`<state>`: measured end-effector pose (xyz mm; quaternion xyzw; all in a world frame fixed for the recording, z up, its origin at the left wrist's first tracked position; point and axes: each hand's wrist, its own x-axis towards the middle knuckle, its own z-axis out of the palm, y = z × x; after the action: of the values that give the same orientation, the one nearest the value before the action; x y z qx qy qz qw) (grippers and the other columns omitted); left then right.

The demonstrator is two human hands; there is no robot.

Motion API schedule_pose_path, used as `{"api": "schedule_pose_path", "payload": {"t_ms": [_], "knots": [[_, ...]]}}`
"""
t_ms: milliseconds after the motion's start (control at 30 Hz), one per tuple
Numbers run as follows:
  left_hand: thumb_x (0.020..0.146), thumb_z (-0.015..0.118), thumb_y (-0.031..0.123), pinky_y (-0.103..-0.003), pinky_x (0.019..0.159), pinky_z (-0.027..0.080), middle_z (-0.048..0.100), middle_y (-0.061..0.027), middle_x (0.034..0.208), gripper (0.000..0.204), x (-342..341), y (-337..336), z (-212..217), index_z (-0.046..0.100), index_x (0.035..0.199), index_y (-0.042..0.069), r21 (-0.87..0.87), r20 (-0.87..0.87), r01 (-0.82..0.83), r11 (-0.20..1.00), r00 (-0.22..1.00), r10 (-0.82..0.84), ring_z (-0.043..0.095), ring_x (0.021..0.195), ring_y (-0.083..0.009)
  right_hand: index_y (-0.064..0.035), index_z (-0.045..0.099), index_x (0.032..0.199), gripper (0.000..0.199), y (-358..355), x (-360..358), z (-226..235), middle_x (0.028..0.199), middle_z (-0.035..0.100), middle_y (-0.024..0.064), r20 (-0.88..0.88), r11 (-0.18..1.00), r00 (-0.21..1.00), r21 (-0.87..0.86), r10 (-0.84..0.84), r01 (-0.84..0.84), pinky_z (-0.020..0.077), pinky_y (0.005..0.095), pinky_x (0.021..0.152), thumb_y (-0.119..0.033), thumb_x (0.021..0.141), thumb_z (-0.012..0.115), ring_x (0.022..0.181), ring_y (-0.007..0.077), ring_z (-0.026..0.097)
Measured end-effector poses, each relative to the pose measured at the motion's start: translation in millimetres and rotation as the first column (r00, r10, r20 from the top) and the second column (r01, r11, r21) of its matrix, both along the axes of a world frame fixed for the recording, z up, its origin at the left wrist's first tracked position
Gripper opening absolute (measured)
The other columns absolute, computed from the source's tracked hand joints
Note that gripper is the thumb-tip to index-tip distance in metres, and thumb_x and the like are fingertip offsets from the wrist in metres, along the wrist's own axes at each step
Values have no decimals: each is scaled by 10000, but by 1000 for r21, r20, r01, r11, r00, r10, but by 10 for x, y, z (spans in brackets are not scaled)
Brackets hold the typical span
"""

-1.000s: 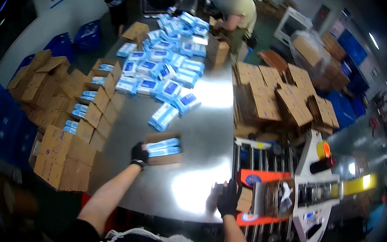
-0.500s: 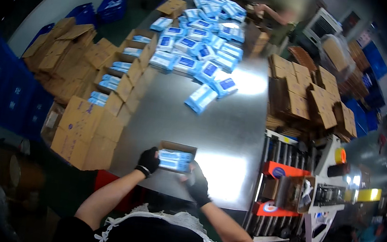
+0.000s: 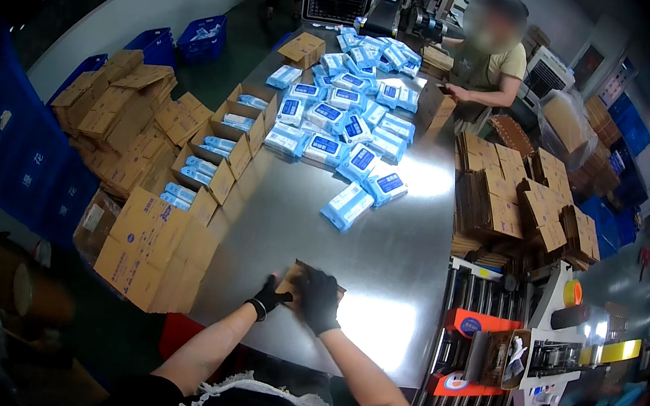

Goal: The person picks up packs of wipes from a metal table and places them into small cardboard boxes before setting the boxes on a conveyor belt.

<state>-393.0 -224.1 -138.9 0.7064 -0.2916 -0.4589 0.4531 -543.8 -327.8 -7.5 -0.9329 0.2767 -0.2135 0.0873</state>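
Note:
A small brown cardboard box [image 3: 290, 286] sits at the near end of the metal table. Both my hands wear black gloves. My left hand [image 3: 270, 297] grips the box's left side. Lying across its top is my right hand [image 3: 319, 300], fingers bent over the flaps and slightly blurred. The flaps and my right hand hide what is inside. Farther up the table lies a heap of light-blue and white wipes packs [image 3: 346, 100]. One wipes pack [image 3: 347, 206] lies nearest me, at the heap's front edge.
Along the left edge, a row of open cartons [image 3: 220, 182] holds blue packs, with a larger carton [image 3: 149, 250] nearer me. Stacked flat cartons [image 3: 498, 184] and a roller machine [image 3: 480, 328] stand on the right. A co-worker [image 3: 491, 69] stands at the far right of the table [image 3: 274, 221].
The box was open, showing blue packs inside; now its top is covered. My right hand has moved from its right side onto the top. The view has shifted, showing more of the far end.

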Motion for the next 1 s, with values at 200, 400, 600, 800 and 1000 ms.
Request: {"api": "schedule_pose_path", "payload": {"t_ms": [200, 400, 600, 800, 1000], "knots": [[836, 670, 205, -360, 1028, 350, 436, -165, 1354, 690, -871, -367, 410, 321, 1400, 13, -199, -52, 327, 924, 938, -343, 411, 1242, -235, -132, 557, 1247, 494, 331, -467, -34, 1341, 498, 86, -214, 945, 933, 89, -290, 314, 178, 572, 1079, -443, 864, 547, 1263, 287, 423], [845, 660, 249, -372, 1067, 337, 386, -198, 1413, 730, -2251, -432, 296, 277, 1435, 51, -122, 205, 782, 611, 622, -755, 371, 1309, -291, -107, 431, 1354, 631, 195, -2148, -336, 1247, 530, 114, -190, 858, 886, 232, -423, 459, 144, 580, 1106, -418, 828, 587, 1262, 287, 419], [897, 581, 404, -366, 1072, 332, 497, -113, 1369, 598, -2684, -493, 1002, 432, 1377, 81, -102, 132, 862, 497, 507, -852, 459, 1267, -260, -123, 384, 1416, 650, -472, -3675, -222, 1341, 466, 168, -220, 926, 909, 56, -353, 373, 275, 496, 1090, -155, 801, 593, 1290, 329, 394], [886, 607, 326, -378, 976, 410, 605, -158, 1167, 427, -1250, -4, 623, 572, 1184, 22, -34, 181, 581, 813, 804, -566, 559, 1102, -278, -60, 423, 1341, 480, -513, -3949, -546, 1219, 530, 160, -137, 894, 883, -39, -448, 447, 406, 437, 951, -225, 895, 485, 1137, 306, 515], [894, 586, 275, -340, 979, 403, 596, -118, 1163, 418, 902, 333, 2669, 556, 1209, 2, -156, 201, 281, 947, 948, -248, 535, 1116, -202, -19, 331, 1398, 722, 131, -2370, -787, 1448, 284, 224, -30, 891, 908, 180, -419, 417, 197, 486, 1114, -282, 791, 620, 1345, 379, 269]]}}
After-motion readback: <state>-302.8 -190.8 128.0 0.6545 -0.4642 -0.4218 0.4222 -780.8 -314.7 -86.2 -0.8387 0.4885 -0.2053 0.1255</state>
